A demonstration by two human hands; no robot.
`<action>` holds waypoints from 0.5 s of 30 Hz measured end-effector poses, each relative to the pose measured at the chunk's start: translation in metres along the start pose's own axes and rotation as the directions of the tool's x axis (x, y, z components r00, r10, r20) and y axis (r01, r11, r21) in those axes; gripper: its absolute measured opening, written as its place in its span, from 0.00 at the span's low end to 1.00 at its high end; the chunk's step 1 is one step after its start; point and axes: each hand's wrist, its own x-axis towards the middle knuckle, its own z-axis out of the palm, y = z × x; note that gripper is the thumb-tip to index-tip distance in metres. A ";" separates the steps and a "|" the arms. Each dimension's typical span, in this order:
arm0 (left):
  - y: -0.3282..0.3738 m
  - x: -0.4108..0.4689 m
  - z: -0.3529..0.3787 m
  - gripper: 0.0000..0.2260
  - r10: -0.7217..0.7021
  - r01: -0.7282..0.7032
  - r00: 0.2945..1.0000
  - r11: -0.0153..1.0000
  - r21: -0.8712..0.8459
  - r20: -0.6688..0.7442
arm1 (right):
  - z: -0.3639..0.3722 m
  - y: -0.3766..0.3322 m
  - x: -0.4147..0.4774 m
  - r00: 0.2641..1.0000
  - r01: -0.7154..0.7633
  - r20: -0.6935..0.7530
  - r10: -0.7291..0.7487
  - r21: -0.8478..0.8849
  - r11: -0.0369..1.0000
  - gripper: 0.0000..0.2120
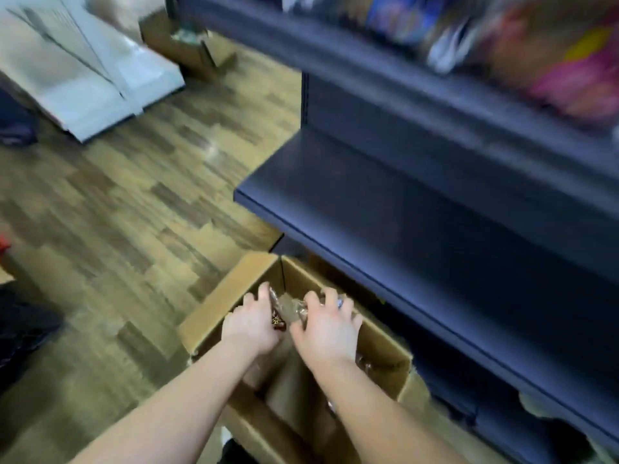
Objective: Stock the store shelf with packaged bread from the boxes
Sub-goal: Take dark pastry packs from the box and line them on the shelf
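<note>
Two hands are down inside an open cardboard box (221, 304) in the head view. The box stands on the wooden floor (134, 202), tight against the foot of the dark shelving (338, 105), most likely so that each packet has only a short lift to travel.

The left hand (253, 324) and the right hand (326, 326) face each other with a clear-wrapped bread packet (289, 309) between them, near the far corner of the box. Each grip is part closed: the fingers curl over the top of the wrapper from either side, and the right thumb tucks against its near edge. Taking it from both sides makes sense for soft bread in slack film, which would sag or crush in one hand. Motion blur hides how firmly the fingers bite, and whether this is one packet or several pressed together.

The bare shelf (368, 209) juts out just above and to the right of the box, so I judge it the likely target. The upper shelf (418, 98) carries bright packets (576, 72), too blurred to name. A second box (177, 45) sits well apart, at the far end of the shelving.

The step in hand looks like the pick. Lifting clear of the box walls would come next.
</note>
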 end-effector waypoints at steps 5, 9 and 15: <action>0.033 -0.055 -0.109 0.42 -0.046 0.004 0.951 0.991 -0.135 -0.305 | -0.112 -0.024 -0.029 0.974 0.039 -0.226 -0.032 0.025 0.999 0.19; 0.061 -0.089 -0.179 0.41 0.002 -0.086 0.867 0.986 -0.146 -0.498 | -0.186 -0.026 -0.047 0.921 0.074 -0.384 -0.059 0.024 0.997 0.19; 0.107 -0.130 -0.259 0.40 0.133 -0.201 0.768 0.979 -0.039 -0.626 | -0.288 -0.009 -0.066 0.819 0.087 -0.558 -0.129 -0.102 0.991 0.19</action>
